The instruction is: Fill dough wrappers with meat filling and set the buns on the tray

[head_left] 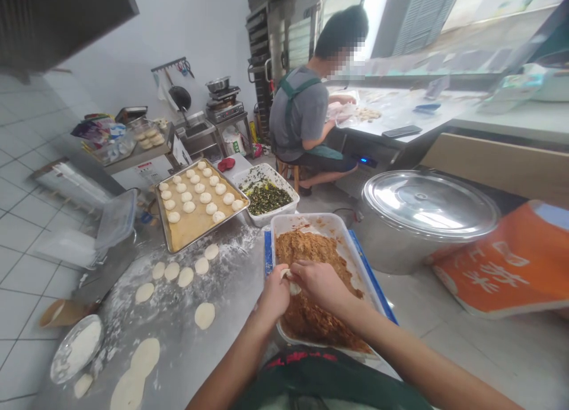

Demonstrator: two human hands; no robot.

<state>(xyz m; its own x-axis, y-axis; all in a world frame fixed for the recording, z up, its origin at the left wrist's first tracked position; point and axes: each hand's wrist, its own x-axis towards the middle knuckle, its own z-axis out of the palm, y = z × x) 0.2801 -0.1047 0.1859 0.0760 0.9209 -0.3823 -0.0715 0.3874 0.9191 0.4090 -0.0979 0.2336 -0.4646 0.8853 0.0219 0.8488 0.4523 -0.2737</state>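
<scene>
My left hand point(274, 295) and my right hand point(316, 282) meet over the near-left part of a white tub point(326, 221) of brown minced filling point(311, 250). Both pinch one small piece of white dough point(291, 281) between their fingers, closing it. Flat dough rounds point(204, 315) lie on the floured steel table point(178, 339) to the left of my hands. A baking tray point(178, 235) further back holds several rows of shaped white buns point(198, 197).
A white tub of chopped greens point(267, 197) stands behind the filling tub. A large steel pot with a lid point(422, 220) and an orange sack point(511, 262) sit at the right. A bowl of flour point(75, 354) is near left. A seated person point(311, 102) works at the far counter.
</scene>
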